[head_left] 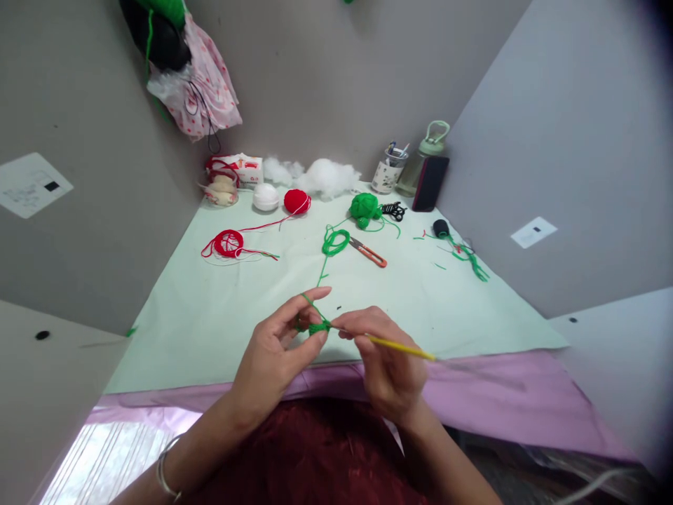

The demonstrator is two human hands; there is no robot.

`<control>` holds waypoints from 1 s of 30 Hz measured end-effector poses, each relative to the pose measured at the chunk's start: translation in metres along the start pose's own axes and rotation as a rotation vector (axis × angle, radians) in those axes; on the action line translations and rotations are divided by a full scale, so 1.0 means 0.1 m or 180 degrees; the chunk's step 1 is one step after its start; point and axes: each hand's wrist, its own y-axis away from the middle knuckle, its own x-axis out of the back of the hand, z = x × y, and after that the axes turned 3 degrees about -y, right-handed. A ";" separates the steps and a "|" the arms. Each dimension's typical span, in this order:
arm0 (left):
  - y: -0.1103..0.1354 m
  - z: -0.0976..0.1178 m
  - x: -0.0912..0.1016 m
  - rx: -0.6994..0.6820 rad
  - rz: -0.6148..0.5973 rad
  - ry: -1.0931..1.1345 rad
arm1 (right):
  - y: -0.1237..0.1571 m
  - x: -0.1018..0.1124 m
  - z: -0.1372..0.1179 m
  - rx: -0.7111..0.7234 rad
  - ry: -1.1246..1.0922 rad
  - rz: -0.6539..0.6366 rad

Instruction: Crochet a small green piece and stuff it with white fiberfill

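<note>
My left hand (281, 351) pinches a small green crochet piece (318, 327) between thumb and fingers, with green yarn looped over its raised index finger. In my right hand (392, 358) is a crochet hook (402, 348) with a yellow grip, its tip at the edge of the green piece. The hook's far end is blurred. From my left hand the strand runs up to a loose coil of green yarn (335, 243) on the table. Beside that coil lies a pair of thread snips (369, 252) with orange handles.
Across the back stand a green yarn ball (364, 206), red yarn ball (297, 202), white yarn ball (266, 198), stuffing (329, 178), pen holder (389, 172), bottle (415, 168) and phone (431, 184). Red yarn (228, 243) lies left, green scraps (476, 265) right. Grey panels (336, 84) enclose the table.
</note>
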 end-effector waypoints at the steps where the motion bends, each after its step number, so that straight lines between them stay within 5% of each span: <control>1: 0.00 0.00 -0.01 -0.0004 0.0064 0.0026 | 0.01 0.01 0.01 0.0208 0.0246 -0.0089; 5: 0.01 0.00 -0.06 0.0082 0.0126 0.0490 | 0.06 0.00 0.05 0.0464 0.0853 -0.0298; 9: -0.01 0.02 -0.07 0.0747 -0.0173 0.1431 | 0.09 -0.04 0.08 0.0455 0.0658 -0.0099; 14: -0.06 0.04 -0.03 0.0908 -0.0294 0.1708 | -0.03 -0.10 0.04 -0.0717 -0.0811 0.0887; 17: -0.06 0.05 -0.04 0.0776 -0.0326 0.1563 | -0.09 -0.13 0.03 -0.1057 -0.1386 0.0896; 25: -0.05 -0.01 -0.11 0.0283 -0.0024 0.0964 | 0.01 -0.16 0.01 -0.0226 0.0107 0.0454; 28: -0.07 -0.02 -0.08 0.0635 -0.0238 0.1321 | 0.01 -0.13 0.00 0.0121 0.0586 0.0261; 30: -0.10 -0.01 -0.05 0.0898 -0.0399 0.1588 | -0.02 -0.12 0.01 -0.0036 0.0265 0.0447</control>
